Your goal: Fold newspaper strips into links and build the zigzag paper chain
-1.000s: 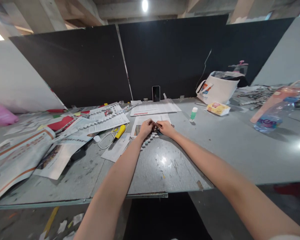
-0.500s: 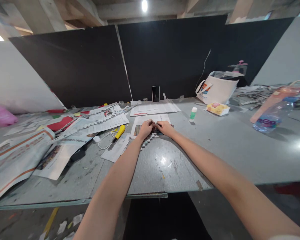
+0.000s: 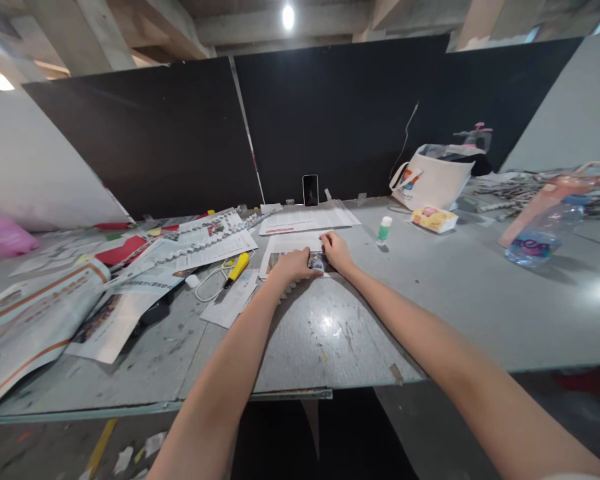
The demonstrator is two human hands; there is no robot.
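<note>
A printed sheet of paper (image 3: pixel 286 244) with a photo strip along its lower part lies on the table between my hands. My left hand (image 3: pixel 294 265) rests on its lower edge, thumb and fingers apart, over the picture. At the right side of the sheet is my right hand (image 3: pixel 337 252), its fingers curled in at the paper; the exact grip is small and partly hidden. A zigzag folded paper strip (image 3: pixel 286 292) pokes out from beneath my left hand and wrist.
Left of my arms lie a yellow-handled cutter (image 3: pixel 238 267), a white cord and heaped printed papers (image 3: pixel 125 307). Behind are stacked sheets (image 3: pixel 307 219) and an upright phone (image 3: pixel 311 191). On the right stand a glue stick (image 3: pixel 384 231), a tissue pack (image 3: pixel 434 219), a white bag (image 3: pixel 433 177) and a bottle (image 3: pixel 540 243).
My hands were together over the sheet's lower edge and have moved apart. The right hand shifted up along the sheet's right side; the left fingers spread, and more of the photo shows.
</note>
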